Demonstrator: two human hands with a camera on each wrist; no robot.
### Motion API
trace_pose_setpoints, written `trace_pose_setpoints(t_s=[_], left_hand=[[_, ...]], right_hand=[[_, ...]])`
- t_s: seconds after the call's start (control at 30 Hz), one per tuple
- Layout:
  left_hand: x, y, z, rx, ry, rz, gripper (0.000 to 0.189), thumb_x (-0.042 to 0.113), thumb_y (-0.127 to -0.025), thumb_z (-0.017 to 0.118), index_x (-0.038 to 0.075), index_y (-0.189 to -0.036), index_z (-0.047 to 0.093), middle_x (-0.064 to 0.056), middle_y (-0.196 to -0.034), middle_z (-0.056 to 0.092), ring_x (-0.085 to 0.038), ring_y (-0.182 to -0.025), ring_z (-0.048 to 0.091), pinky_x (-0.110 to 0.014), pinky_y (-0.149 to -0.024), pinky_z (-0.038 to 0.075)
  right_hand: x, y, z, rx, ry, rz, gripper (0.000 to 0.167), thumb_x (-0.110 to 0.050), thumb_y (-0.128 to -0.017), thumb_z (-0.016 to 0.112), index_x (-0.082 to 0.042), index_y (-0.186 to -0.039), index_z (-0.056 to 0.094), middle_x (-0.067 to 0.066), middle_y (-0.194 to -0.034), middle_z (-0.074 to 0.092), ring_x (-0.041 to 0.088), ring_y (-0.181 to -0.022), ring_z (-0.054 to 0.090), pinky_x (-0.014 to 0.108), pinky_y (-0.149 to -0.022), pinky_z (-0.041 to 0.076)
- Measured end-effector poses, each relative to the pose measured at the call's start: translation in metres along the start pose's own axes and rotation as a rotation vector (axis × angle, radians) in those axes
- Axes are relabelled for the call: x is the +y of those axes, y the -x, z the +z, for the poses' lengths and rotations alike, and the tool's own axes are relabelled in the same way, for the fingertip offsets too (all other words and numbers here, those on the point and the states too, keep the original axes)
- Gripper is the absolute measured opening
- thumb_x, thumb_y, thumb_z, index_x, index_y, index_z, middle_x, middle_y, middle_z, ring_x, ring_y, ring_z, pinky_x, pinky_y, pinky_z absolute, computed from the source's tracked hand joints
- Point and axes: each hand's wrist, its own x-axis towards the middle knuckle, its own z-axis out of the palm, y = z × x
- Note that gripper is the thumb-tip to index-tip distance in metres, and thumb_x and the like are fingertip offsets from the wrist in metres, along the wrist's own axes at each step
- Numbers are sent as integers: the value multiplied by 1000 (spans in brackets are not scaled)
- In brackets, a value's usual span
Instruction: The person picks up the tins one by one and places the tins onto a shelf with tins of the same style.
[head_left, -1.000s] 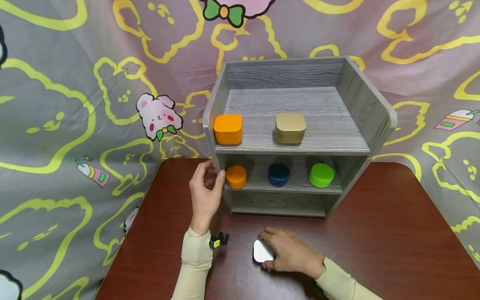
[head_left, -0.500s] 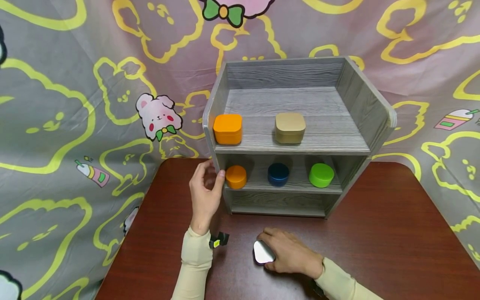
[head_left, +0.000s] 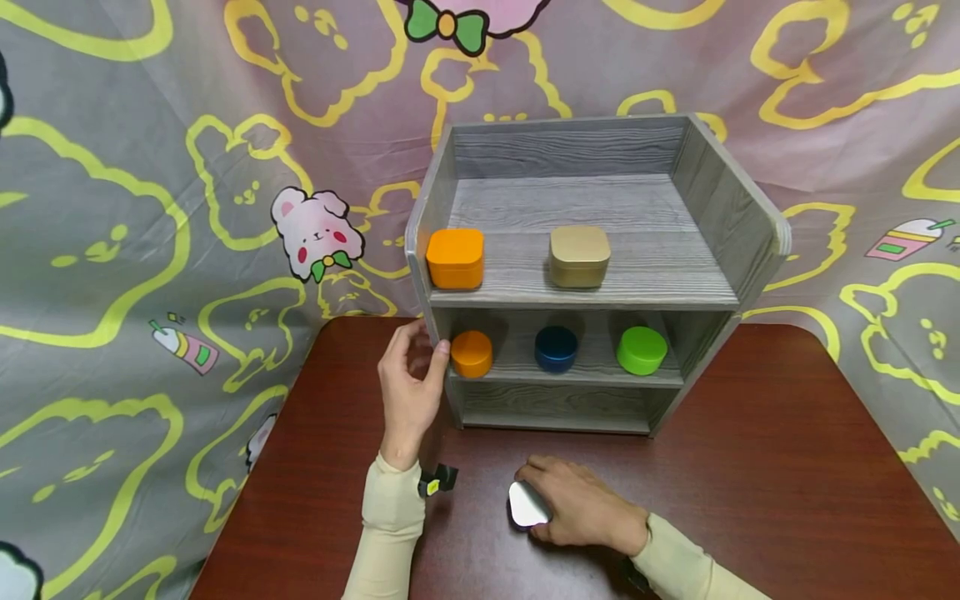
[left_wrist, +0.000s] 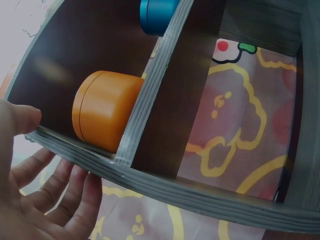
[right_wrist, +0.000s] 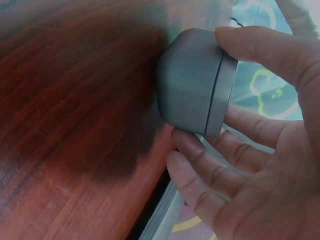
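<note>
My left hand [head_left: 412, 387] holds the left side panel of a grey wooden shelf [head_left: 577, 302]. In the left wrist view, the thumb [left_wrist: 26, 119] lies on the inner side of the panel and the fingers are outside it. Close to that thumb, a round orange tin [head_left: 472, 354] stands on the middle level. My right hand [head_left: 581, 504] grips a rounded-square silver-grey tin [head_left: 528, 505] just in front of the shelf. The right wrist view shows the grey tin [right_wrist: 192, 82] with its lid on, between thumb and fingers, at the brown table [right_wrist: 65, 110].
On the upper level sit a square orange tin [head_left: 456, 259] and a square gold tin [head_left: 579, 257]. A round blue tin [head_left: 556, 349] and a round green tin [head_left: 642, 350] share the middle level. Behind hangs a patterned cloth [head_left: 360, 100]. The table [head_left: 787, 467] extends to both sides.
The silver-grey tin has turned slightly and shifted a touch to the right in my right hand. My left hand stays in place on the shelf.
</note>
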Motion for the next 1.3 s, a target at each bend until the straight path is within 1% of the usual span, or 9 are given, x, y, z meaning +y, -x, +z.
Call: trace_pose_setpoints(t_s=[0.23,0.4,0.6,0.9,1.13,1.3], left_hand=[[-1,0,0,-1,2,5,32,12,-96,75,0,-125,69,-16,-106,68,-13,-91,66,-15,-76,58],[0,0,0,5,9,12,33,11,-95,75,-2,-124,68,-17,-106,68,-13,-90,66,-15,-75,58],[-1,0,-1,4,5,10,32,12,-95,75,0,-124,69,-16,-106,69,-13,-90,66,-15,-75,58],[-1,1,0,-1,2,4,31,14,-96,75,5,-125,70,-15,-107,69,-15,-88,67,-16,-75,58],[0,1,0,-2,-4,4,32,14,-96,75,3,-125,69,-15,-107,69,-14,-89,67,-15,-75,58],[0,0,0,-4,0,4,32,14,-96,75,1,-125,69,-16,-107,69,-14,-90,67,-15,-75,58]], right_hand=[[0,0,-7,5,-14,-6,56,-27,-69,92,-20,-117,67,-10,-106,62,3,-88,59,25,-70,50],[-3,2,-14,6,-9,-14,57,-27,-68,92,-19,-119,67,-9,-109,64,4,-90,60,26,-70,51],[-10,6,-26,12,7,-48,57,-29,-69,92,-20,-119,66,-10,-108,63,2,-88,56,22,-68,48],[-25,14,-59,36,59,-123,53,-33,-70,92,-21,-114,67,-12,-103,63,-1,-82,55,19,-66,47],[-35,19,-86,23,90,-126,51,-35,-70,91,-20,-113,68,-11,-102,65,0,-83,56,20,-67,48],[-40,23,-106,51,146,-145,51,-36,-69,91,-21,-112,69,-12,-100,64,1,-83,57,22,-68,50]])
